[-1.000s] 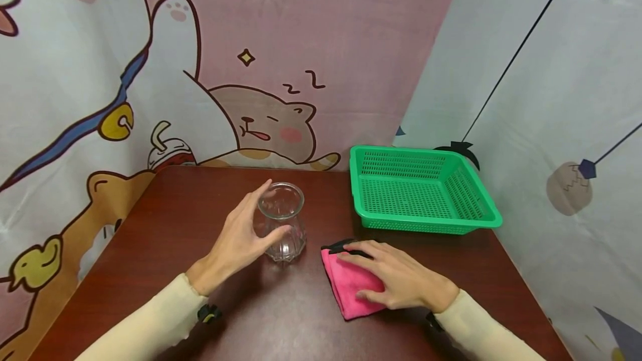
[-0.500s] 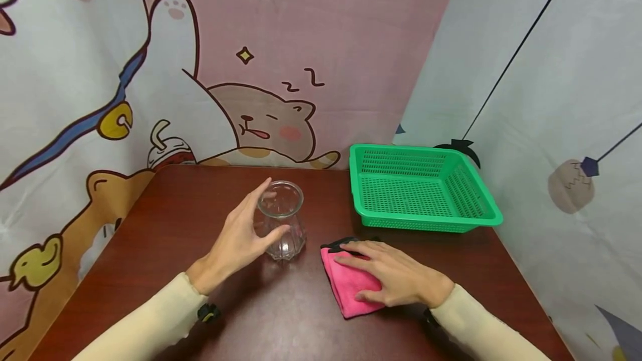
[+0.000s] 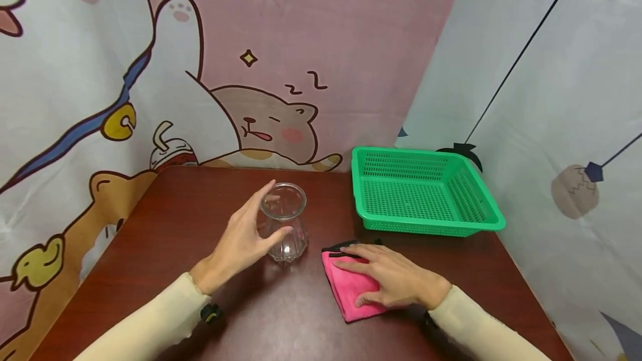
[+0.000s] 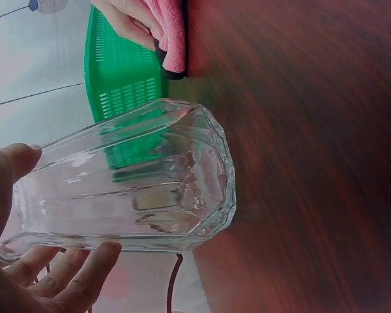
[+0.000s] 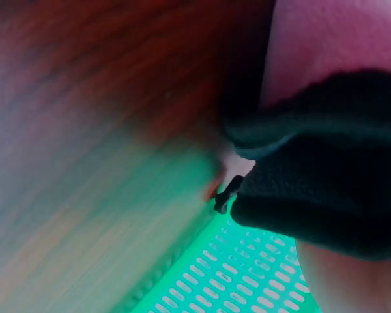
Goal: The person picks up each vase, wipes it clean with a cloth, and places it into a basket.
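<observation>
A clear, ribbed glass vase (image 3: 288,238) with a flared rim stands upright on the table, left of the cloth. My left hand (image 3: 246,235) holds it near its neck, thumb on the near side and fingers behind. In the left wrist view the thumb and fingertips meet opposite sides of the glass vase (image 4: 137,189). My right hand (image 3: 393,277) rests on a folded pink cloth (image 3: 346,288) with dark edging, its fingers spread over the top. The right wrist view is blurred and shows the dark edging (image 5: 319,176) close up.
A green perforated plastic basket (image 3: 416,222) sits at the table's back right, behind the cloth. The dark red-brown table (image 3: 296,322) meets a cartoon-printed fabric backdrop (image 3: 371,60) at the back and sides.
The right hand has shifted very slightly to the left on the cloth. The left hand and the vase stay where they were; the head view has moved a little.
</observation>
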`<state>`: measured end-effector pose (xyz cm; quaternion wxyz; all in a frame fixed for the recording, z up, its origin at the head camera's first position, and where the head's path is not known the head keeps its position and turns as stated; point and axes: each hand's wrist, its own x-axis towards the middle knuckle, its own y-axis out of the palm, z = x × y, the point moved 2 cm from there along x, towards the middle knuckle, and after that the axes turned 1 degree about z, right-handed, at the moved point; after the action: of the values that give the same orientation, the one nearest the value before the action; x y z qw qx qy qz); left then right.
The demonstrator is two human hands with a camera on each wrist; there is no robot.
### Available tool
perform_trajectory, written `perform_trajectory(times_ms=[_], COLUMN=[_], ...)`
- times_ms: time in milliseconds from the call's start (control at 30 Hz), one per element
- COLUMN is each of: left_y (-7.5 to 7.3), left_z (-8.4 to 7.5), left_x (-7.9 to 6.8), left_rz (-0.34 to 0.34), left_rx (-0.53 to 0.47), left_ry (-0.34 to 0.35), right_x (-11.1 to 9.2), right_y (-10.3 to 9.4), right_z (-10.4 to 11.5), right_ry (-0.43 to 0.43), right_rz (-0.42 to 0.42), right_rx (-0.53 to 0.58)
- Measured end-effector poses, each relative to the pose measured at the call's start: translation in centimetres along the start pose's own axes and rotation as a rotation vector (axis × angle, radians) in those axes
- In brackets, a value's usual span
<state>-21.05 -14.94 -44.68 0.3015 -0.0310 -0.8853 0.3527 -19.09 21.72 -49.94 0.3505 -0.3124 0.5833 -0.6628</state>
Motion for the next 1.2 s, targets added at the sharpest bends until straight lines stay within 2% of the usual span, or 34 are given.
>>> perform_trajectory(times_ms=[433, 700, 1200], left_y=[0.3, 0.2, 0.4], left_z=[0.0, 0.0, 0.0], left_x=[-0.1, -0.2, 0.0], left_rz=[0.007, -0.003, 0.002], left_rx=[-0.035, -0.025, -0.029], left_ry=[-0.007, -0.004, -0.007], right_x=[0.0, 0.6, 1.5], right_y=[0.4, 0.4, -0.6], right_z=[0.1, 0.2, 1.0], right_ry=[-0.061, -0.120, -0.139], right_rz=[-0.088, -0.147, -0.087], right_rx=[-0.016, -0.099, -0.127])
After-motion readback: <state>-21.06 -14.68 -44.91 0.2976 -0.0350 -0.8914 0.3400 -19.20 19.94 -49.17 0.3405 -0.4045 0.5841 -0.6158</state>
